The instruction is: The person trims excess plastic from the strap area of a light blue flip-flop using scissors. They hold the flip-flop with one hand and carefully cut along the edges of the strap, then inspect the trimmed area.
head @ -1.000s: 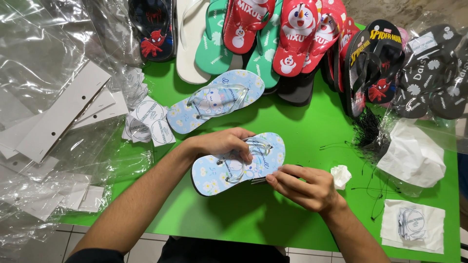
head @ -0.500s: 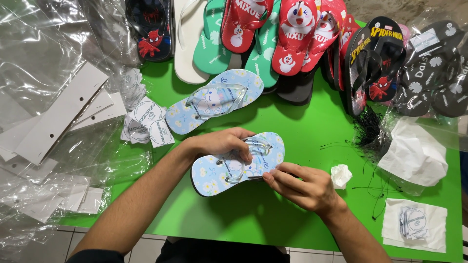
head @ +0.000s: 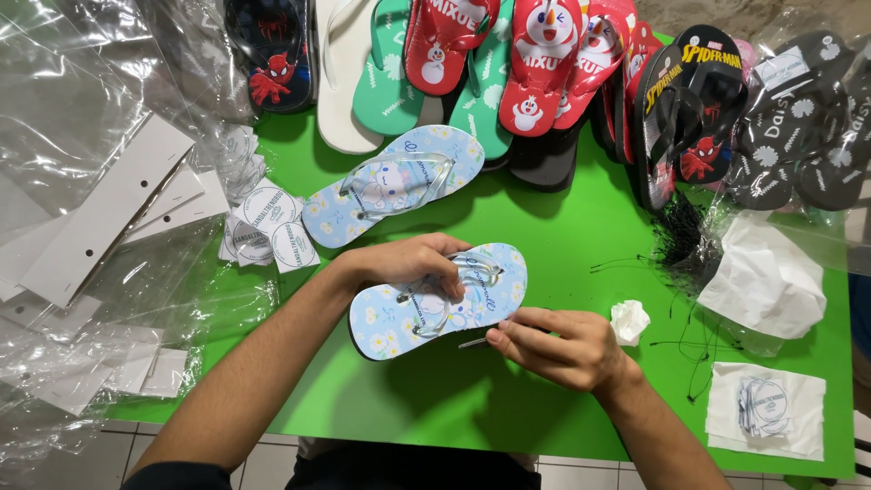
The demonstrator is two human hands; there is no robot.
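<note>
1. Left hand lies over the light blue flip-flop, fingers curled around its clear strap, grasping it and pinning the sandal down.
2. That flip-flop sits on the green worktop, mid-front, toe end pointing right and slightly up.
3. Right hand is just below the sandal's lower edge, fingers pinched on a small thin dark tool; the tip touches or nearly touches the sole edge, can't tell which.
4. Matching second blue flip-flop lies just behind, apart from the held one.
5. Round white tags are piled left of it; a crumpled white paper bit sits right of the right hand.
6. Row of red, green, white and black flip-flops along the far edge; clear plastic bags at left.
</note>
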